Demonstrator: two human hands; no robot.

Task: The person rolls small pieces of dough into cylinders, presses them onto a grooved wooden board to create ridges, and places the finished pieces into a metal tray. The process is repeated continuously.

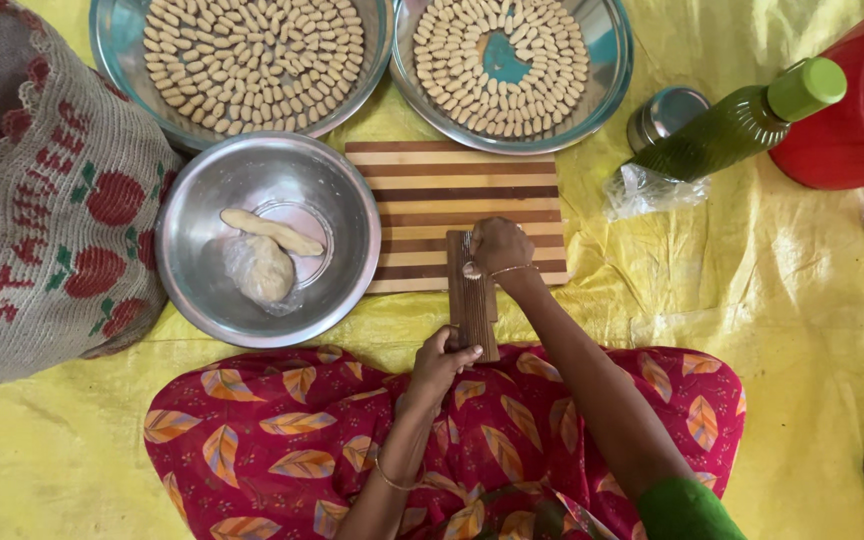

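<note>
The right hand [497, 247] pressed its closed fingers down on a small piece of dough [472, 270] against the top of a narrow ridged wooden paddle [473, 300], while the left hand [439, 362] gripped the paddle's lower end, fingers wrapped around it above the red leaf-patterned lap. The paddle lay across a striped wooden cutting board [452, 190] on the yellow floor sheet [772, 300]. Just left of the board sat a steel bowl [202, 200] holding a lump of dough [260, 266] and a rolled dough strip [272, 232]. Beyond the board, two round steel trays [112, 40] [612, 60] were filled with rings of small shaped dough pieces. To the right lay a green bottle with a lighter green cap [742, 125], a clear crumpled plastic bag [642, 190], a small steel cup [667, 110] and a red container [852, 120].
</note>
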